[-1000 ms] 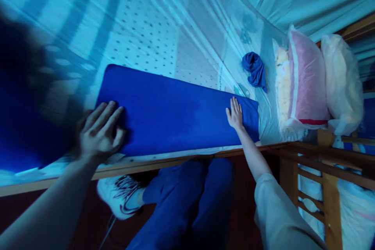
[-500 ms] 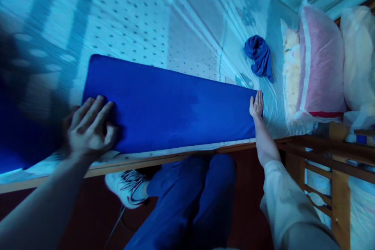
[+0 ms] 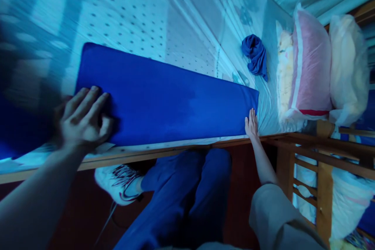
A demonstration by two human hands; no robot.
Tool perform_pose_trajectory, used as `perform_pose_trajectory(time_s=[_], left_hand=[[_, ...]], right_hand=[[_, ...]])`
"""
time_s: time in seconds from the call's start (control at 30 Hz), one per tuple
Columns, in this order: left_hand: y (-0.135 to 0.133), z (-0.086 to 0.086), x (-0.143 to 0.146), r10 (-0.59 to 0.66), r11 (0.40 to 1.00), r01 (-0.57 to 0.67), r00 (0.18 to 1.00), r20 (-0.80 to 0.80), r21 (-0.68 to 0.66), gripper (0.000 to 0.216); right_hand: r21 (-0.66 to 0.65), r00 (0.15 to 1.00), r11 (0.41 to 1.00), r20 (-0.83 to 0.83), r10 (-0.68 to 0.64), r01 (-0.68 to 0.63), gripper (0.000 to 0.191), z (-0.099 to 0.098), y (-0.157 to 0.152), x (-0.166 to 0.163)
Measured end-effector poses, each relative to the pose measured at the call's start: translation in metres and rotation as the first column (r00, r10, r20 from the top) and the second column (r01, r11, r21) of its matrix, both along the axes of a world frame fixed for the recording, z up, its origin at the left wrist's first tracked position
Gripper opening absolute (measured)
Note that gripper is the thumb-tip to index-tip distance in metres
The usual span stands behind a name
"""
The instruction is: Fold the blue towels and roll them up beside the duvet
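Observation:
A long blue folded cloth (image 3: 164, 97) lies smooth and flat along the near edge of the bed, wider at its left end; I cannot tell what kind of item it is. My left hand (image 3: 83, 119) rests palm down on its left end, fingers apart. At the narrower right end, my right hand (image 3: 251, 124) lies flat with fingers stretched out, close to the lower corner. Neither hand grips anything. Beyond the right end sits a crumpled dark blue cloth (image 3: 254, 55), apart from both hands.
A patterned sheet (image 3: 125, 11) covers the bed. Pink pillow (image 3: 312, 60) and pale pillow (image 3: 348, 62) stand at the right, beside a wooden bed frame (image 3: 324, 187). My knees and a white shoe (image 3: 118, 183) are below the bed's wooden edge. Dark blue material lies at far left.
My right hand has slid down the cloth's right end, from the upper corner towards the near edge. My left hand stays on the left end. The view has shifted slightly.

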State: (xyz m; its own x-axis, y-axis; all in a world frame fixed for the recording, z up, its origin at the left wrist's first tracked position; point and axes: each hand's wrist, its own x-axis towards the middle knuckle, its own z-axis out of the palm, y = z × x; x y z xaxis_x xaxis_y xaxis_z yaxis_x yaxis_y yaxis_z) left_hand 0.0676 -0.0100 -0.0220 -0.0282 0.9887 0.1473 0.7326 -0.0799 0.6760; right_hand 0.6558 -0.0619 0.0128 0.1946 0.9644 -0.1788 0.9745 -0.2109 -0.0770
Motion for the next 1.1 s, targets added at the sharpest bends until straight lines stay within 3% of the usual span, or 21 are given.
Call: perform_pose_trajectory(time_s=[0.13,0.3,0.43,0.5,0.57,0.63,0.73,0.8,0.83,0.9,1.0,1.1], left_hand=[[-0.001,0.000,0.001,-0.007,1.000,0.007,1.000,-0.001,0.007,0.074],[-0.001,-0.006,-0.003,-0.028,0.999,0.028,0.999,-0.022,0.039,0.072],[0.001,-0.012,-0.004,-0.032,0.999,0.032,0.999,-0.028,0.013,0.072],[0.002,-0.014,-0.005,-0.042,0.999,0.042,0.999,-0.001,0.004,0.072],[0.003,-0.015,-0.005,-0.054,0.998,0.053,0.998,0.027,0.019,0.072],[0.003,-0.015,-0.004,-0.057,0.998,0.056,0.998,0.040,0.028,0.071],[0.003,-0.012,-0.002,-0.035,0.999,0.034,0.998,0.044,0.023,0.068],[0.002,-0.011,-0.001,-0.020,1.000,0.020,0.999,0.039,0.018,0.068],[0.002,-0.010,-0.001,-0.018,1.000,0.017,0.999,0.037,0.017,0.069],[0.002,-0.009,-0.001,-0.016,1.000,0.015,0.999,0.035,0.013,0.070],[0.002,-0.007,-0.001,-0.013,1.000,0.013,1.000,0.027,-0.012,0.072],[0.002,-0.005,-0.001,-0.018,0.998,0.019,1.000,0.013,-0.061,0.073]], right_hand=[[-0.044,0.999,0.998,0.009,-0.050,0.050,0.068,0.000,-0.021,0.017],[-0.041,0.993,0.994,0.071,-0.096,0.099,0.065,0.012,-0.014,0.015],[0.111,0.967,0.964,0.058,-0.249,0.241,0.070,0.031,-0.009,-0.021],[0.189,0.932,0.915,-0.127,-0.338,0.357,0.072,0.043,-0.016,-0.058],[0.132,0.796,0.862,-0.471,-0.381,0.490,0.068,0.054,-0.032,-0.107],[-0.083,0.478,0.802,-0.765,-0.431,0.591,0.058,0.062,-0.052,-0.164],[-0.393,-0.057,0.641,-0.876,-0.479,0.659,0.036,0.061,-0.073,-0.242],[-0.542,-0.279,0.526,-0.821,-0.499,0.655,0.021,0.055,-0.074,-0.281],[-0.584,-0.340,0.472,-0.793,-0.505,0.661,0.016,0.051,-0.071,-0.294],[-0.612,-0.386,0.376,-0.760,-0.522,0.696,0.015,0.043,-0.064,-0.311],[-0.580,-0.367,0.268,-0.744,-0.558,0.769,0.022,0.035,-0.053,-0.319],[-0.547,-0.343,0.212,-0.735,-0.585,0.810,0.026,0.032,-0.046,-0.319]])
